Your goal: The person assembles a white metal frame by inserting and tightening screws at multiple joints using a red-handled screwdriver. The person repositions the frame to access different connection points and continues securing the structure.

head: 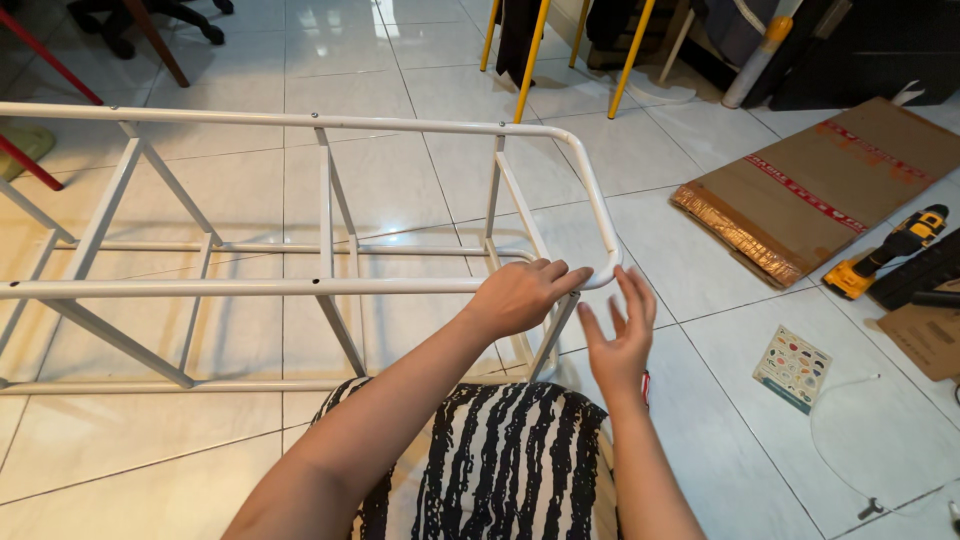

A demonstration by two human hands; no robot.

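Head view looks down on a white metal frame (300, 200) lying across the tiled floor (720, 340), its rounded end (605, 240) pointing away from the lap in striped cloth (510, 460). Left hand (520, 295) sits on the near rail of the frame, just beside the rounded end, fingers curled together over the tube. Right hand (615, 335) is held just below that rounded end, fingers spread apart and upright, tips close to the tube; whether they touch it I cannot tell. Well to the right of the frame lie flat cardboard (820, 190), a yellow drill (890, 250) and a printed leaflet (792, 367).
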